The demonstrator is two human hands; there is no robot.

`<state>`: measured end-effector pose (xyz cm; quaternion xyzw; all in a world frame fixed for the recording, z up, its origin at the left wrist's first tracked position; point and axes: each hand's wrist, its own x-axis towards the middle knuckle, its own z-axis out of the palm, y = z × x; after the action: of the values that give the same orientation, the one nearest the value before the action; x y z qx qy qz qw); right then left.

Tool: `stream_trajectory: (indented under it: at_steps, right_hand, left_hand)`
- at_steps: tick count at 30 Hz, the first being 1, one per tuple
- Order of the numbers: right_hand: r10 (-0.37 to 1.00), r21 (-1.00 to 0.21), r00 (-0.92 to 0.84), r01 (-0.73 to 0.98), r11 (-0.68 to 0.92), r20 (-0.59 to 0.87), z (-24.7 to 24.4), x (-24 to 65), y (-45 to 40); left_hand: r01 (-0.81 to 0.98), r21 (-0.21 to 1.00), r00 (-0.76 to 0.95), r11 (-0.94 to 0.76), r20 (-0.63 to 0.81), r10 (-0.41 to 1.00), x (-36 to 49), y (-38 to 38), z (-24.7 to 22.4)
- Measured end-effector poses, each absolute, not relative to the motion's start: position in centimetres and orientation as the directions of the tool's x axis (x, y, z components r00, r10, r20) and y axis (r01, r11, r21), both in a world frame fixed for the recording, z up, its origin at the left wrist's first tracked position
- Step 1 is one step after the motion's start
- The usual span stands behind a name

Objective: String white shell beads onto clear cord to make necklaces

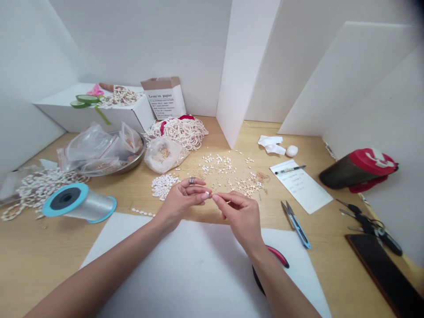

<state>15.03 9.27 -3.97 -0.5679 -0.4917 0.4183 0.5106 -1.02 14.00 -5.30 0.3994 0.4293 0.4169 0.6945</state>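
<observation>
**A:** What do we log for the left hand?

**B:** We note it raised near centre, fingers curled toward the right, left forearm rising from the near left.

**A:** And the right hand?

**B:** We record it just right of the left, its fingertips pinched together and almost meeting the left fingertips, right forearm rising from the near right.

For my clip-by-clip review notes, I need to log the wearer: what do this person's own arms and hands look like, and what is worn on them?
Both forearms are bare: no sleeves, gloves or watch show. The left hand wears a wide, banded silver-coloured ring on one finger; no ring shows on the right hand. The nails look pale, perhaps polished.
</observation>
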Motion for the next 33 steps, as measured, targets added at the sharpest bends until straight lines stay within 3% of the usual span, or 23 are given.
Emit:
stream_trajectory:
  at_steps: [13, 26, 30, 33]
  right_hand:
    - [0.932, -0.939, 0.254, 0.294, 0.181, 0.259, -4.25, 14.3, 8.89]
    - [0.934, -0.928, 0.239, 0.326, 0.181, 0.266, -4.39, 14.09, 8.79]
    - [0.935, -0.924, 0.241, 0.344, 0.17, 0.261, -4.5, 14.16, 8.92]
    - [0.942, -0.933, 0.233, 0.322, 0.159, 0.241, -4.57, 14.26, 9.03]
  left_hand:
    - [-0.291, 0.878, 0.268, 0.38, -0.306, 0.913, -0.65, 13.59, -5.47]
    - [-0.294, 0.894, 0.257, 0.338, -0.267, 0.929, -0.48, 13.42, -5.45]
    - [-0.207, 0.943, 0.265, 0.262, -0.203, 0.943, -0.41, 13.44, -5.22]
    - [-0.013, 0.995, 0.295, 0.101, -0.093, 0.951, -0.56, 13.39, -4.81]
